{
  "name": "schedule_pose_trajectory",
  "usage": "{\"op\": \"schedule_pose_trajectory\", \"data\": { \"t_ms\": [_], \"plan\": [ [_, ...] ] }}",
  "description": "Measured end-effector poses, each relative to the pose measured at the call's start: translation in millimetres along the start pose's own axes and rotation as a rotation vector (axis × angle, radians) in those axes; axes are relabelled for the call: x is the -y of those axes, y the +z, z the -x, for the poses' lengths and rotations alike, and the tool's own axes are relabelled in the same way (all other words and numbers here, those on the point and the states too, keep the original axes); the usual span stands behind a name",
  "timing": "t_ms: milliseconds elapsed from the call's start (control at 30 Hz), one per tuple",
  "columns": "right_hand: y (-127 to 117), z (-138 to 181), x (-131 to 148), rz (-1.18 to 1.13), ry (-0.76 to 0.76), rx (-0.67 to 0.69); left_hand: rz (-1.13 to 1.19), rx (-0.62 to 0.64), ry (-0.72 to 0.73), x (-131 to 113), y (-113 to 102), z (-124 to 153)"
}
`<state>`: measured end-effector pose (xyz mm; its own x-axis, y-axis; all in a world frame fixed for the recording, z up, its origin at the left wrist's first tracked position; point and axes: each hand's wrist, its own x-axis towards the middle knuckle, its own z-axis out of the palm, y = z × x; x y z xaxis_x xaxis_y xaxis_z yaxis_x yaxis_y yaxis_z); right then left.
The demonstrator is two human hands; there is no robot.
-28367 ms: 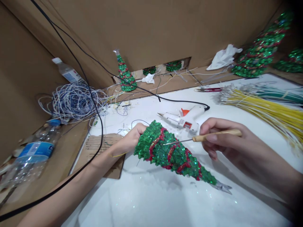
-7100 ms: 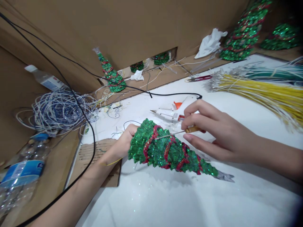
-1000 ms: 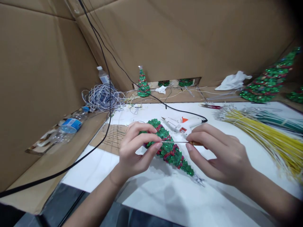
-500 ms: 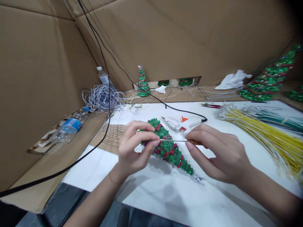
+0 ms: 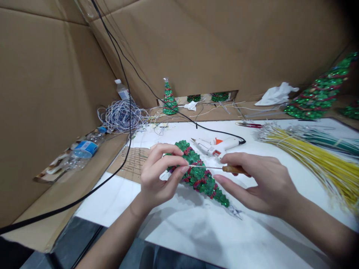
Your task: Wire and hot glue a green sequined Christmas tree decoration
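Wooden-handled awl [image 5: 229, 169]: tip pinched in left hand [image 5: 153, 183]. Right hand [image 5: 265, 188]: thumb just lifted from handle, apparently slackening control; other fingers' hold unclear to me. Sequined Christmas tree [image 5: 199, 180]: lying behind the shaft, on white tabletop [image 5: 174, 235].

Left hand [image 5: 159, 175]: at the metal end of the awl [image 5: 231, 169], thumb and index finger pinched together on it, another finger arched above.
Left forearm [image 5: 114, 233]: bare, rising toward that end of the awl from below and to its left, wrist nearly straight.
Right hand [image 5: 260, 183]: at the awl's handle, index finger stretched just above it, thumb below and apart from it; how the remaining fingers meet the handle is hidden.
Right forearm [image 5: 316, 224]: bare, slanting up from below and right of the awl.
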<state>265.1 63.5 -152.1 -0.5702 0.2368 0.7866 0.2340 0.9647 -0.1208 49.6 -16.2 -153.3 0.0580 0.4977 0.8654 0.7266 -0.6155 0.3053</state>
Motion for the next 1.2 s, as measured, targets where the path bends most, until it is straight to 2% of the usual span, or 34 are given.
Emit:
{"op": "schedule_pose_trajectory", "data": {
  "t_ms": [433,667,767,1000,1200],
  "plan": [
    [-5,-1,-5,0.059,-0.010,0.075,-0.015,-0.012,0.012,0,0,0],
    [-4,-1,-6,0.027,0.029,0.048,-0.023,-0.007,0.024,0,0,0],
    [-5,-1,-8,-0.001,0.029,0.092,-0.022,-0.007,0.024,0,0,0],
    [-6,-2,-11,0.051,-0.017,0.110,-0.030,-0.013,0.025,1,0,-1],
    [-10,-3,-13,-0.029,0.080,0.089,-0.050,-0.090,-0.001,3,-1,0]
  ]
}}
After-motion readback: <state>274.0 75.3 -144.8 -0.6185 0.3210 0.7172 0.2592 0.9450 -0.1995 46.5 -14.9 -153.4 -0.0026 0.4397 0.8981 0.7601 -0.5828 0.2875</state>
